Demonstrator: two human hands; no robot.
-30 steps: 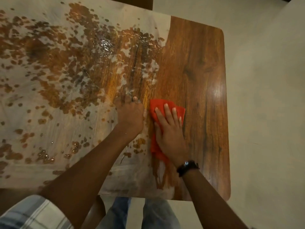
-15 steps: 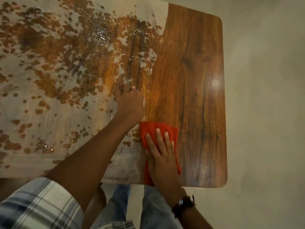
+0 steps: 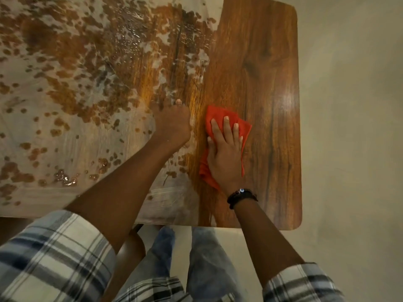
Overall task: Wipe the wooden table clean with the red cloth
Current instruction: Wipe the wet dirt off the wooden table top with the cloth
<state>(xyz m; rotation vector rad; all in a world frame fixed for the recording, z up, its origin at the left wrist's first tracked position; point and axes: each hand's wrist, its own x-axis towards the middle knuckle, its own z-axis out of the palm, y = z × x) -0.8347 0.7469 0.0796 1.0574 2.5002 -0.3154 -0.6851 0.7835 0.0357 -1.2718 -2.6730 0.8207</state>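
Your wooden worktop [image 3: 261, 62] shows bare grain only along its right strip. The pale film [image 3: 54, 131], blotched with wet brown patches, covers everything to the left. The main risk is that a loaded stroke running rightward would smear that slurry back over the cleaned wood, or push it off the near edge onto your legs.

The red cloth [image 3: 219, 115] lies at the boundary, mid-depth, pinned flat under your right hand [image 3: 224, 158] with its fingers [image 3: 226, 127] spread straight. It is small and partly folded under the palm, so it may saturate or bunch and leave streaks.

Your left hand [image 3: 172, 125] is braced just beside it on the wet film. Its fingers are curled under, apparently empty, though the view there is dim. It could slip there.
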